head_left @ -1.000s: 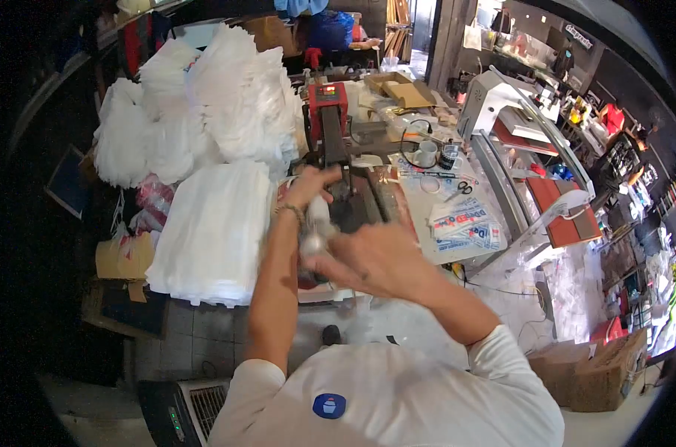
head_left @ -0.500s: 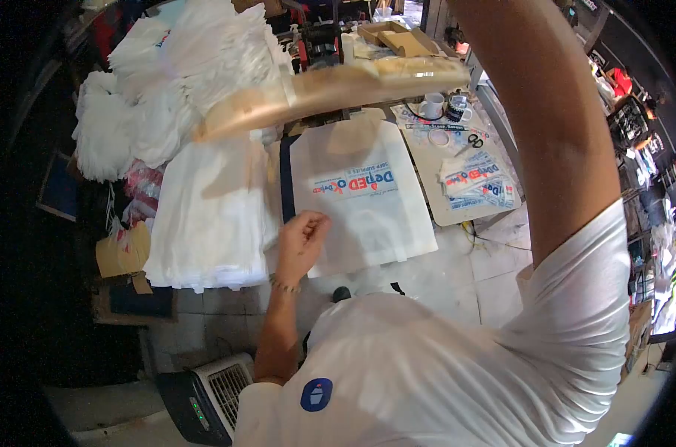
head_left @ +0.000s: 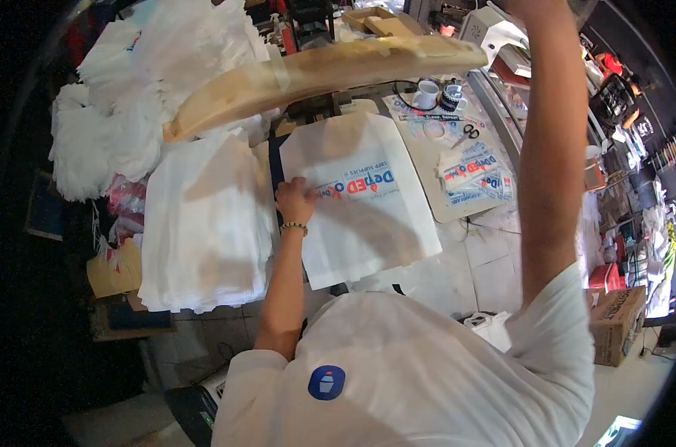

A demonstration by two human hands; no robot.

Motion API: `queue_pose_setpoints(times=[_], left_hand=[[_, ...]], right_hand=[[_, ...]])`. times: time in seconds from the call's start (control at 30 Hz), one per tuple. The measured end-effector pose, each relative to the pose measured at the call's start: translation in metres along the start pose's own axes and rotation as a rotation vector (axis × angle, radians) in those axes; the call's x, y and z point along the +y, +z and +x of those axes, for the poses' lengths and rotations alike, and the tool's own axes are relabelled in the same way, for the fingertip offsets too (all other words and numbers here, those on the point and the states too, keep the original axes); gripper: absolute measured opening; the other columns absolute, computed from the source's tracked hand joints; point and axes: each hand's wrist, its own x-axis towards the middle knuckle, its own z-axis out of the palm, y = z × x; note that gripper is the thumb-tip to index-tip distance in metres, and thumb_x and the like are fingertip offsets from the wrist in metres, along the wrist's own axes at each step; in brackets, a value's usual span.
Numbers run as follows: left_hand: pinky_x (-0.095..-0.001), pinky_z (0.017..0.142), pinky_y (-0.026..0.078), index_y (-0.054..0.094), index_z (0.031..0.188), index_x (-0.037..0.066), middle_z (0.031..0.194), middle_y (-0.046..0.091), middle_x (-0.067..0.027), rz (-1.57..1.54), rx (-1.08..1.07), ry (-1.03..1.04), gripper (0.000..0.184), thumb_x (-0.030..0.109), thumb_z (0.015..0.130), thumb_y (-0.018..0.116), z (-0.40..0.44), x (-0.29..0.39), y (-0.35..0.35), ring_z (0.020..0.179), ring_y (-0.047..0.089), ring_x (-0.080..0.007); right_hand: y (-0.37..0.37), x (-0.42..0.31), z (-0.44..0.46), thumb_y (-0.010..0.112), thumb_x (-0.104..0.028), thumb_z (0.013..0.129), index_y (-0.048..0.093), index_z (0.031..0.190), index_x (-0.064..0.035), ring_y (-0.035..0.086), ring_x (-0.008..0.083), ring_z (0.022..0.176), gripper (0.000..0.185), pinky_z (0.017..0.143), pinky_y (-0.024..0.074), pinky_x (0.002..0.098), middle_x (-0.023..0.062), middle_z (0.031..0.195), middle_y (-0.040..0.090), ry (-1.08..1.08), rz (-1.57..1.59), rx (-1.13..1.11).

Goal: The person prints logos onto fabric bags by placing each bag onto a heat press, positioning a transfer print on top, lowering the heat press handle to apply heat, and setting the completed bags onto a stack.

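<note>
On the left, a heap of white fabric (head_left: 219, 59) rises behind a flat stack of white fabric (head_left: 200, 216). A curved brown sheet (head_left: 308, 74) is raised across the space beyond, its long axis running sideways; its right end comes near the right forearm.

The left hand (head_left: 296, 203) is nearer the printed white fabric panel (head_left: 371, 216) and touches its left part. Its fingers are partly bent; whether they pinch any cloth cannot be told. Most of the panel lies to the right of these fingers, flat, its long axis running away from the body. A dark navy strip (head_left: 276, 167) shows along its left edge. Its blue and red print appears to read "DepED", with "SUPPLIES" in smaller blue letters.

Further right, a board (head_left: 446, 208) bears a white mug (head_left: 426, 94), scissors (head_left: 470, 132), a strip partly reading "SLEEP, REPEAT" and printed film pieces (head_left: 465, 182), again with "DepED". The right hand (head_left: 530, 6) is up at the top edge, cut off; its finger opening and any hold cannot be told.
</note>
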Motion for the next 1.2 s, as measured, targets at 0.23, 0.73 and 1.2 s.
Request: queue_pose_setpoints(times=[0.23, 0.73, 1.2], left_hand=[[-0.0516, 0.081, 0.045, 0.067, 0.084, 0.014, 0.088, 0.062, -0.0055, -0.196, 0.100, 0.027, 0.011, 0.016, 0.076, 0.074, 0.006, 0.011, -0.017, 0.094, 0.059, -0.0316], [-0.0409, 0.076, 0.050, 0.065, 0.074, 0.006, 0.084, 0.062, -0.0081, -0.634, -0.368, 0.602, 0.006, 0.003, 0.073, 0.070, -0.075, 0.105, -0.038, 0.082, 0.062, -0.0300], [-0.0376, 0.086, 0.052, 0.066, 0.091, 0.003, 0.108, 0.067, -0.0108, -0.785, -1.430, 0.471, 0.014, 0.011, 0.082, 0.073, -0.151, 0.137, -0.061, 0.095, 0.064, -0.0249]], right_hand=[[0.020, 0.182, -0.368, 0.069, -0.037, 0.093, 0.064, 0.121, 0.0008, 0.067, 0.0191, 0.091, 0.047, 0.084, 0.0521, 0.0337, 0.0116, 0.113, 0.068, 0.842, -0.195, -0.351], [0.054, 0.173, -0.478, 0.075, -0.027, 0.087, 0.068, 0.109, 0.0016, 0.059, 0.0144, 0.075, 0.036, 0.068, 0.0484, 0.0278, 0.0081, 0.083, 0.065, 1.145, 0.098, 0.020], [0.082, 0.240, -0.385, 0.072, -0.026, 0.090, 0.066, 0.116, -0.0011, 0.060, 0.0186, 0.096, 0.037, 0.086, 0.0478, 0.0314, 0.0092, 0.104, 0.067, 1.125, 0.413, 0.065]])
